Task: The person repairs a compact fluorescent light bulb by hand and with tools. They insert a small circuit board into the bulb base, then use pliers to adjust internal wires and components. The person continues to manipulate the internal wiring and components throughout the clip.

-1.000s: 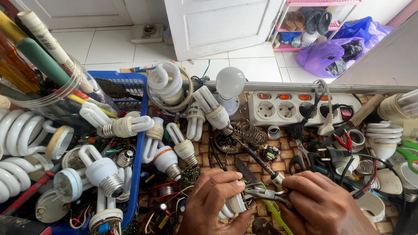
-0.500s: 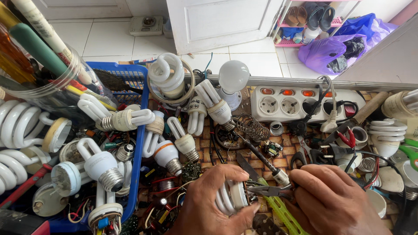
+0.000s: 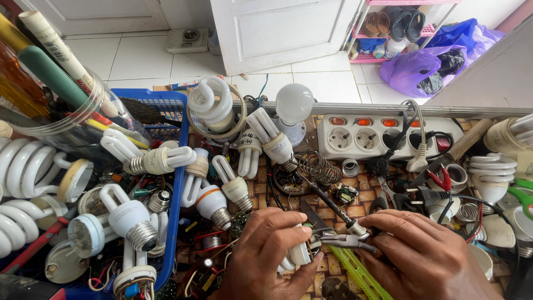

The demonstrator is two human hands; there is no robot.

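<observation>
From the head view, a small white lamp with bent glass tubes is being held near the bottom middle of the cluttered table. The left hand is being kept curled around it, with the fingers pressed over its plastic base. The right hand is being closed around the handles of small pliers, whose tip is being kept against the lamp's base. Just beyond the pliers, a soldering iron is lying slantwise; whether it is being touched cannot be told.

The lamp is judged to be light but fragile: its thin glass tubes would crack under a squeeze or a twist, so it is best gripped by the stiff plastic base, as is being done. The smooth plastic may slip under the pliers' pull.

To the left, a blue plastic basket is holding many more spiral and tube lamps, some with a narrow orange band at the base. At the far left, a clear jar is standing with long tools and a white paper-labelled tube in it. A white power strip with red switches is lying at the far edge. On the floor beyond, a purple bag is sitting by a pink rack.
</observation>
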